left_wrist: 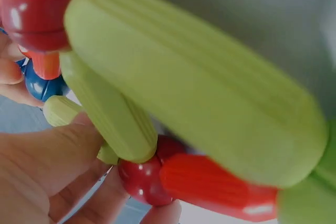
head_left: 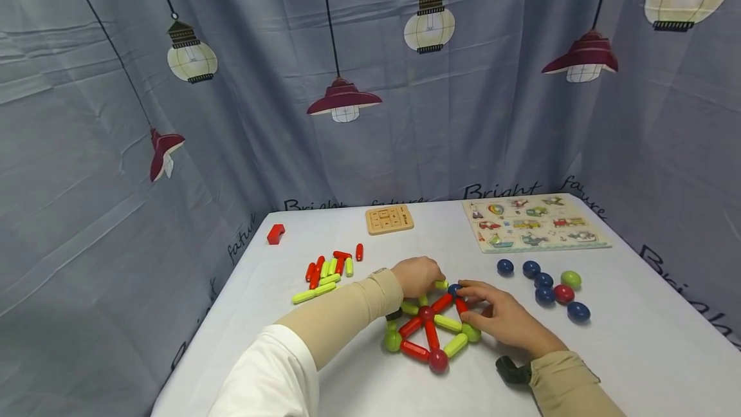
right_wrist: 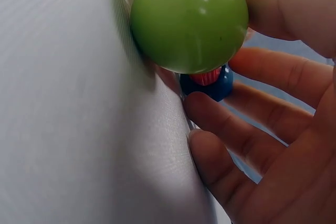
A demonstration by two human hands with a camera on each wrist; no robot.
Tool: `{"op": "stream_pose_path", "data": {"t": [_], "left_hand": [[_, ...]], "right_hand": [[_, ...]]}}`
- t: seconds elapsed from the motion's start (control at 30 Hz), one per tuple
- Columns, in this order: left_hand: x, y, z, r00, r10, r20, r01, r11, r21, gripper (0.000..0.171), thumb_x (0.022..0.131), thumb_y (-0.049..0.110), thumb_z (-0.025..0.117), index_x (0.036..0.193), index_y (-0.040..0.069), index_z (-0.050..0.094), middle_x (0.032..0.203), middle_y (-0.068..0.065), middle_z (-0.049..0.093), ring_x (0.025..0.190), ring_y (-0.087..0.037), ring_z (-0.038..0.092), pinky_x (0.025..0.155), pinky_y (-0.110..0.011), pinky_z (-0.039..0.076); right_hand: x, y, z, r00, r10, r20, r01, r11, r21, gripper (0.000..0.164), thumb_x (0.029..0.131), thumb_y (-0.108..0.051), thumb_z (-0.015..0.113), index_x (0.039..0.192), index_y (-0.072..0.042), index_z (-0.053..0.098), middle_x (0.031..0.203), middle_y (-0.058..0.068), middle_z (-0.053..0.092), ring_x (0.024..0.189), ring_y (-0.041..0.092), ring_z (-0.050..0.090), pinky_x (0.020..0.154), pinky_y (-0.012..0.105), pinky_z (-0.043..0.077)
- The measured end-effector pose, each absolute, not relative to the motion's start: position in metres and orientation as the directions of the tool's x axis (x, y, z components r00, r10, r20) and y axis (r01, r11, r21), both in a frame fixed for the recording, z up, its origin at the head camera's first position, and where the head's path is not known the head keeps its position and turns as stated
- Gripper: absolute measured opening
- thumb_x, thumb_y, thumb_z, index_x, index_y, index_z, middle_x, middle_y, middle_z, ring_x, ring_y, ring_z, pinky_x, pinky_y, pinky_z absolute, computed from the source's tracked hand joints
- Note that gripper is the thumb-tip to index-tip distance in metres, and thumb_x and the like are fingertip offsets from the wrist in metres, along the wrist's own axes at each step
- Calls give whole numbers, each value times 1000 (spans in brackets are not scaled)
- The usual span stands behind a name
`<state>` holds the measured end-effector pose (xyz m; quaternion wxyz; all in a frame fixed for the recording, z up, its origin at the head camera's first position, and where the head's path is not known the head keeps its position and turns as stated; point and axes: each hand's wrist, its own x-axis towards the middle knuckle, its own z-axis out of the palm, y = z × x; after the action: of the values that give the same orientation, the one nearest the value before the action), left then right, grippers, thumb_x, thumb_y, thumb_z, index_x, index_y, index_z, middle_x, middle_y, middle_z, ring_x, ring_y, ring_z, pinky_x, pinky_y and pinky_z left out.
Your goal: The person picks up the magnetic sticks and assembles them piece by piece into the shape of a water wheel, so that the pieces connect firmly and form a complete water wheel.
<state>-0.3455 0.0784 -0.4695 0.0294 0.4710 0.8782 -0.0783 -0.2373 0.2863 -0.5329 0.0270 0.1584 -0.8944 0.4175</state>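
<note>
A wheel-like frame of red rods (head_left: 431, 335), yellow-green rods (head_left: 448, 324) and coloured balls lies on the white table. My left hand (head_left: 418, 277) reaches over its far left side and pinches a short yellow-green rod (left_wrist: 60, 111) between thumb and fingers, its fingertips also behind a red ball (left_wrist: 144, 182). At the frame's far right corner, the fingers of my right hand (head_left: 500, 315) curl round a blue ball (right_wrist: 215, 85). The right thumb lies against a light-green ball (right_wrist: 189, 22). My left hand hides part of the frame in the head view.
Loose red and yellow-green rods (head_left: 330, 269) lie to the left, beyond them a red block (head_left: 276, 233). Several blue balls (head_left: 545, 295), a red and a green one sit at right. A wooden number board (head_left: 390, 219) and a picture puzzle (head_left: 535, 224) lie at the back.
</note>
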Motion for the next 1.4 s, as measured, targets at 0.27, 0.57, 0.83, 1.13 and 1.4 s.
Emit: {"op": "stream_pose_path", "data": {"t": [0.27, 0.57, 0.83, 1.13, 1.4], "left_hand": [[-343, 80, -464, -523, 837, -161, 850, 497, -177, 25, 97, 17, 72, 121, 23, 78, 109, 9, 75, 90, -3, 64, 87, -16, 53], [-340, 80, -471, -524, 842, -124, 844, 494, -210, 20, 96, 16, 73, 112, 26, 79, 100, 10, 74, 80, -2, 59, 80, -16, 54], [-349, 66, -466, -659, 735, -160, 744, 668, -1, 32, 95, 22, 74, 127, 21, 73, 116, 6, 75, 98, -5, 66, 90, -23, 55], [-325, -4, -456, -806, 583, -103, 542, 796, 270, 39, 100, 27, 68, 137, 15, 65, 125, -5, 72, 111, -17, 68, 93, -34, 57], [-314, -51, -488, -968, 143, 205, 203, 930, 307, 38, 92, 27, 77, 127, 12, 71, 113, -9, 70, 97, -27, 68, 75, -42, 58]], "right_hand": [[-239, 287, -533, -949, -259, 181, -305, 597, -742, 45, 94, -33, 76, 134, -15, 67, 154, 9, 51, 116, 27, 64, 83, 24, 55], [-237, 286, -532, -957, -255, 141, -270, 598, -754, 48, 90, -35, 79, 134, -19, 67, 156, 9, 49, 123, 29, 62, 86, 25, 55], [-236, 287, -531, -953, -277, 126, -274, 600, -752, 56, 85, -33, 83, 137, -21, 64, 158, 14, 42, 122, 30, 62, 86, 28, 53], [-236, 279, -536, -978, -179, 105, -199, 664, -721, 28, 91, -26, 78, 118, -22, 71, 116, -3, 67, 100, 15, 61, 78, 25, 52], [-243, 283, -531, -979, -156, 129, -202, 690, -695, 26, 92, -23, 77, 117, -22, 71, 109, -4, 68, 96, 16, 59, 77, 26, 51]]}}
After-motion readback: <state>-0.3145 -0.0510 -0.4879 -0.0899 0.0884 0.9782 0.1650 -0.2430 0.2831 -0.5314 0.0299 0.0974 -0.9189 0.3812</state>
